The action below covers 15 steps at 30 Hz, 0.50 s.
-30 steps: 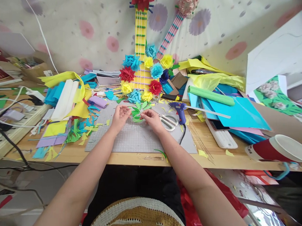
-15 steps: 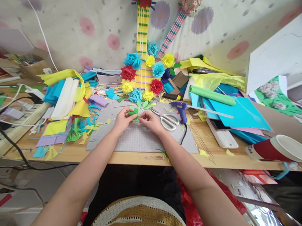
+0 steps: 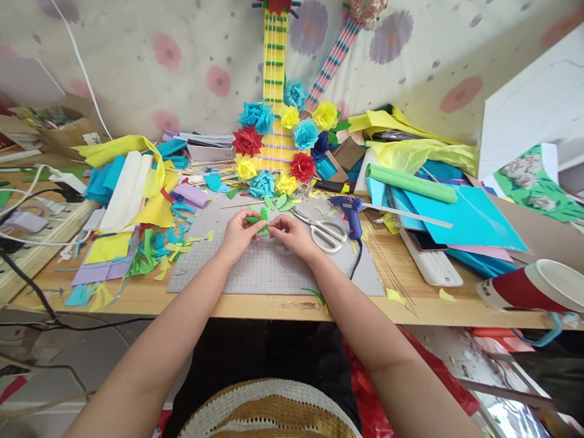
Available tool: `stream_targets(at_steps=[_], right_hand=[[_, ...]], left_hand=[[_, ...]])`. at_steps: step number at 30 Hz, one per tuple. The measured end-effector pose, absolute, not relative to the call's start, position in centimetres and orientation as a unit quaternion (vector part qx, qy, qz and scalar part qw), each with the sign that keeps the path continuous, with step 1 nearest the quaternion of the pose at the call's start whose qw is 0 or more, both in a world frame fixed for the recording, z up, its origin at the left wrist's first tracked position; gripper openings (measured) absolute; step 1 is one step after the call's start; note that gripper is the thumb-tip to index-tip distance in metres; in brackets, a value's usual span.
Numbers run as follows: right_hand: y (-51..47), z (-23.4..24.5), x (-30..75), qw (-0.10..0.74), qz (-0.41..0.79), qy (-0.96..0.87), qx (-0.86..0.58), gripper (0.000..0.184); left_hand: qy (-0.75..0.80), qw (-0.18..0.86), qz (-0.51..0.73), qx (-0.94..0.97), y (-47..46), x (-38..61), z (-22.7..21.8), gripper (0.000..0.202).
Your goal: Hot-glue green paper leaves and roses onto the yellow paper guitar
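Note:
Over the grey cutting mat (image 3: 270,270), my left hand (image 3: 241,233) pinches a green paper leaf (image 3: 259,220) between thumb and fingers. My right hand (image 3: 294,234) meets it from the right, its thumb and fingertips closed at the leaf's edge; whether a thin stem is between them is too small to see. Just beyond the fingers lie more green leaves (image 3: 282,202) on pale stems. White-handled scissors (image 3: 327,235) rest on the mat right of my right hand, and a blue glue gun (image 3: 353,216) stands beside them.
Behind my hands a yellow paper guitar (image 3: 274,70) with paper flowers leans on the wall. Paper scraps (image 3: 150,251) and a power strip (image 3: 39,247) lie left. Blue sheets (image 3: 471,217), a green roll (image 3: 412,183) and a red-and-white cup (image 3: 511,290) are right.
The green leaf has turned a little between my fingertips. Both hands stay in nearly the same place, and the things on the table have not moved.

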State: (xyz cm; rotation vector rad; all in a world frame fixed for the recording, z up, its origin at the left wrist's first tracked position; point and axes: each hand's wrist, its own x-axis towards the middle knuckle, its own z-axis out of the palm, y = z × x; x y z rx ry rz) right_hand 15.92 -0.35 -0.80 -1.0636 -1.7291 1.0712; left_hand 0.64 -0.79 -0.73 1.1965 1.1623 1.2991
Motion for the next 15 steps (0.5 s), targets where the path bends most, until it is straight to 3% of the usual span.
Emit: stream_targets(at_steps=[15], right_hand=[[0.1,-0.9,17.8,0.360,0.370,-0.732,-0.445,0.013]], left_hand=[[0.471,0.482,0.532,0.512,-0.6,0.6,-1.3,0.040]])
